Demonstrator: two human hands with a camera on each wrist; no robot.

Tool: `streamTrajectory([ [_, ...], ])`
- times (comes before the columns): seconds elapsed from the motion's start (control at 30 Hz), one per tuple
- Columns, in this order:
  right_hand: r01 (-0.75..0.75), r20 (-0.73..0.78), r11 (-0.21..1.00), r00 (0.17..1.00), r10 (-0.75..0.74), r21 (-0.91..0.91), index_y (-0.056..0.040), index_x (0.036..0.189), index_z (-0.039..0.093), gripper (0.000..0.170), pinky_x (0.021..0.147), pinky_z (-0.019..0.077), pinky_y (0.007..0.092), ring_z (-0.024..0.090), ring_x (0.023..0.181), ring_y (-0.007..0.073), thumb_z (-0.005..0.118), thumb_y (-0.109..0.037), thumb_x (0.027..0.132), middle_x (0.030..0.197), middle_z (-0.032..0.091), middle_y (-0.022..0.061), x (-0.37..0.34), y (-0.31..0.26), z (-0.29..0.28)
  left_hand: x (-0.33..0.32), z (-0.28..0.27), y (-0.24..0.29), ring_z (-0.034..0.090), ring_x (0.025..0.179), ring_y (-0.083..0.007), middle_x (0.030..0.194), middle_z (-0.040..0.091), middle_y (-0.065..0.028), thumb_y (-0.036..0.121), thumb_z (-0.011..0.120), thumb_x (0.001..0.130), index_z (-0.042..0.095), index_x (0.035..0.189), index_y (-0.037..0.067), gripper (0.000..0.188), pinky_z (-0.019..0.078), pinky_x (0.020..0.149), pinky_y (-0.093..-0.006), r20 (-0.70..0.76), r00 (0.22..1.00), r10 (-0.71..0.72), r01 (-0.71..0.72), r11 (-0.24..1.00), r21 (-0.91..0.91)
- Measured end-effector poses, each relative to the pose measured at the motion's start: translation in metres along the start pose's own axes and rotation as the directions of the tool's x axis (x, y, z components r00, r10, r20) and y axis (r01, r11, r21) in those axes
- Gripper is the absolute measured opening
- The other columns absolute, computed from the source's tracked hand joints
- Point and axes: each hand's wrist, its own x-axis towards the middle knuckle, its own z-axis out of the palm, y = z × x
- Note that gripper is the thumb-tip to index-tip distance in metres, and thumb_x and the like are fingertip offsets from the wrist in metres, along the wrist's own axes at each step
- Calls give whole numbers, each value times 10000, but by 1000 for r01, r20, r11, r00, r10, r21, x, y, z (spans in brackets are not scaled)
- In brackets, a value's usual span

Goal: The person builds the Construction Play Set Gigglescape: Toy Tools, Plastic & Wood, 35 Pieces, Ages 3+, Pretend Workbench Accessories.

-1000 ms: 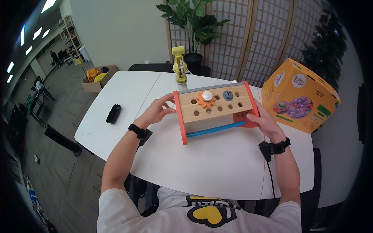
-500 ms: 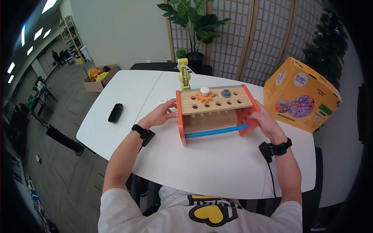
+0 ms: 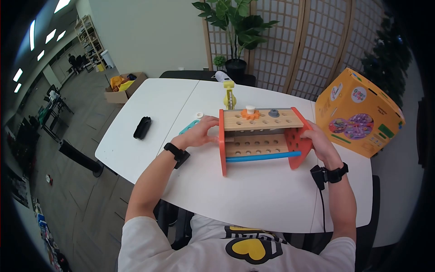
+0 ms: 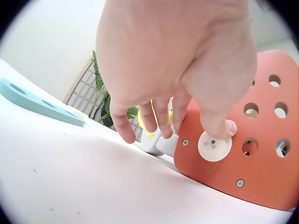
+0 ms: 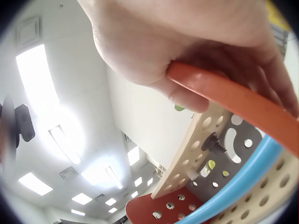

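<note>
A toy workbench stands on the white table, with orange side panels [image 3: 222, 149], a holed wooden top board [image 3: 283, 120] and a blue rod [image 3: 263, 157] across its front. An orange gear [image 3: 248, 116] under a white knob and a grey screw [image 3: 273, 113] sit in the board. My right hand [image 3: 322, 143] grips the right panel, thumb inside and fingers outside. At the left panel, my left hand [image 3: 200, 134] touches a white slotted disc [image 4: 214, 148] with its thumb; its other fingers reach along the panel's back edge.
A turquoise holed strip [image 3: 189, 127] and a white ring [image 3: 199, 116] lie beyond my left hand. Behind the workbench stands a yellow toy part [image 3: 229, 96]. A black tray [image 3: 142, 128] lies at left, and a large orange box [image 3: 360, 113] stands at right.
The workbench has tilted back from showing its top face to standing upright, exposing its lower holed board. The turquoise strip has come into sight beside my left hand. Both hands stay at the side panels.
</note>
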Motion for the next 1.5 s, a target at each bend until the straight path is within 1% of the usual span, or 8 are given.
streamTrajectory([
  [0.13, 227, -2, 972, 974, -227, -58, 25, 1505, 434, 600, 1056, 465, 357, 598, 1245, 269, 565, -187, 960, 1388, 596, 192, 3, 11, 0, 4, -23, -7, 457, 1368, -353, 1401, 588, -156, 381, 826, 851, 692, 1248, 48, 535, 395, 1158, -451, -24, 998, -56, 59, 990, 129],
  [0.33, 312, -116, 666, 849, -515, -677, 31, 1461, 487, 559, 1155, 400, 410, 553, 1345, 359, 614, -192, 964, 1504, 524, 225, -21, -6, 18, 16, -37, -43, 624, 1189, -360, 1237, 692, -196, 313, 756, 890, 719, 1200, 25, 424, 494, 1037, -431, -200, 928, -314, 362, 889, 282],
  [0.63, 646, 252, 169, 507, -825, -745, 16, 1098, 709, 258, 1133, 427, 472, 637, 1231, 326, 680, -94, 867, 1165, 731, 161, -27, -11, 52, 26, -20, -64, 715, 955, -356, 1026, 749, -200, 153, 703, 877, 764, 1068, 22, 240, 565, 904, -419, -307, 906, -291, 385, 869, 311],
  [0.77, 710, 235, 354, 588, -774, -609, 26, 1121, 700, 259, 990, 532, 419, 683, 1127, 313, 675, -78, 885, 1119, 728, 174, -31, -12, 69, 20, -33, -10, 733, 913, -247, 985, 765, -168, 157, 717, 919, 762, 1054, -13, 222, 575, 864, -340, -391, 871, -299, 353, 933, 75],
  [0.97, 716, 308, 639, 698, -646, -281, 34, 1277, 624, 318, 891, 585, 357, 720, 1059, 271, 609, -92, 985, 1171, 710, 172, -25, -26, 89, 5, -54, 84, 712, 975, -166, 1088, 748, -99, 103, 768, 908, 737, 1012, -11, 158, 573, 894, -308, -604, 791, -93, -77, 965, -249],
  [1.1, 610, 295, 793, 755, -586, 15, 41, 1382, 546, 376, 924, 580, 332, 707, 1103, 224, 562, -136, 1051, 1240, 683, 149, -18, -26, 110, -11, -54, 151, 721, 992, -215, 1128, 735, -113, 12, 785, 834, 698, 913, 21, 118, 570, 947, -328, -542, 798, 262, -286, 957, 40],
  [1.2, 516, 316, 840, 779, -542, 169, 53, 1391, 528, 381, 930, 577, 310, 693, 1119, 192, 555, -148, 1067, 1256, 671, 136, -16, -28, 120, -17, -42, 166, 726, 979, -243, 1127, 732, -114, -2, 796, 798, 692, 895, 35, 146, 563, 978, -368, -483, 804, 347, -368, 928, 54],
  [1.5, 355, 341, 879, 822, -456, 319, 53, 1311, 561, 317, 945, 576, 287, 683, 1107, 162, 601, -111, 1043, 1227, 670, 112, -11, -16, 122, -17, -17, 160, 724, 941, -255, 1127, 730, -99, 7, 815, 781, 695, 892, 39, 166, 618, 828, -364, -453, 818, 355, -379, 925, 40],
])
